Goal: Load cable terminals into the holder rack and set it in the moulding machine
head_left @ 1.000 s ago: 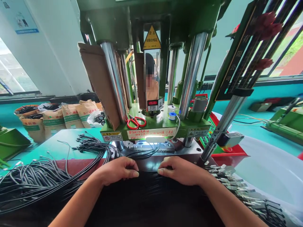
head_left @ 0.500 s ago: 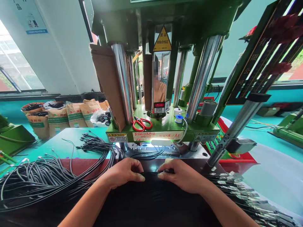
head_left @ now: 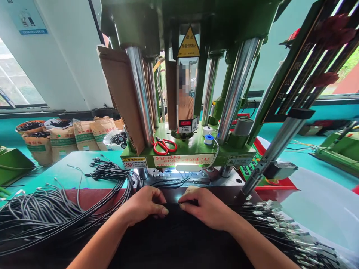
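Observation:
Near the front edge of the press bed, my left hand (head_left: 144,205) is closed in a pinch, thumb and fingertips pointing right. Facing it across a small gap, my right hand (head_left: 206,207) also pinches, with something dark between its thumb and fingers. Both pinches lie at the upper edge of the black cloth (head_left: 179,243); dark on dark, I cannot tell cloth from a thin cable there. Just beyond, several black cables (head_left: 176,180) lie in the metal mould (head_left: 196,178) under a lit lamp (head_left: 187,167).
A green press (head_left: 134,149) with steel columns stands ahead. Red-handled scissors (head_left: 165,147) and a blue-rimmed spool (head_left: 208,140) sit on its plate. Cable bundles lie left (head_left: 50,209) and right (head_left: 280,224), the right ones with metal-looking ends. Behind the press is a person (head_left: 186,106).
The whole view has shifted slightly, so everything sits a little further left. Both hands remain pinched, about the same distance apart.

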Action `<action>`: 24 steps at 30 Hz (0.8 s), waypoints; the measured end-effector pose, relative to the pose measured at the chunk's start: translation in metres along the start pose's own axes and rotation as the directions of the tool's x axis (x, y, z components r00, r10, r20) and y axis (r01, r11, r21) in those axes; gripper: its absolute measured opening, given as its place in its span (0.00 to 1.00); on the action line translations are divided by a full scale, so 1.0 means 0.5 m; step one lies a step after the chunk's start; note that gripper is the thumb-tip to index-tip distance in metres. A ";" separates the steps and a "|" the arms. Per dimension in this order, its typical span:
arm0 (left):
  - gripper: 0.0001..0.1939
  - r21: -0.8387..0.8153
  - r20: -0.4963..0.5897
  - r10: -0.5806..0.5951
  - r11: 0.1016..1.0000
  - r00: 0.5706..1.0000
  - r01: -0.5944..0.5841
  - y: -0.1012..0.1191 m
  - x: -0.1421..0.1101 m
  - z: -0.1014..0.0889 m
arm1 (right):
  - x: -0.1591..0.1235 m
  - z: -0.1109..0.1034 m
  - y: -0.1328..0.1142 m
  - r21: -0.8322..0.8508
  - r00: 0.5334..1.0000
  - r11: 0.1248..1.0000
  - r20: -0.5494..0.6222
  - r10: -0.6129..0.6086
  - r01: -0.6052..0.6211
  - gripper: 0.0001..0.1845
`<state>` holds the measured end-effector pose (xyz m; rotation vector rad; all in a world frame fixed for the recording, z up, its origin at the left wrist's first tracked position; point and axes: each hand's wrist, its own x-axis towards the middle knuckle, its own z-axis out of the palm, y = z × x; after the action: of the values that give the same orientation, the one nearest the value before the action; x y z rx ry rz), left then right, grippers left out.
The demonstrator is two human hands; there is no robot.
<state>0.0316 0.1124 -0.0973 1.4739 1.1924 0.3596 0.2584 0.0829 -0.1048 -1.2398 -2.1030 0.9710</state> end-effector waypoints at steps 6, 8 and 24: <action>0.14 0.032 0.006 0.007 0.999 1.000 -0.007 0.005 -0.001 -0.001 | -0.001 -0.002 -0.005 -0.015 1.000 1.000 -0.002 0.008 -0.008 0.09; 0.14 0.040 0.003 0.029 0.999 1.000 -0.029 0.008 -0.002 -0.002 | -0.004 -0.004 -0.007 -0.034 1.000 0.999 -0.015 -0.008 0.007 0.10; 0.09 0.437 0.194 -0.020 0.897 0.981 -0.068 0.013 -0.019 -0.028 | -0.018 -0.027 0.022 -0.296 0.990 0.955 0.136 0.050 -0.008 0.15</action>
<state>0.0199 0.1138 -0.0837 1.8701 1.1429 -0.0506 0.2779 0.0828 -0.1055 -1.3828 -2.4163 0.7967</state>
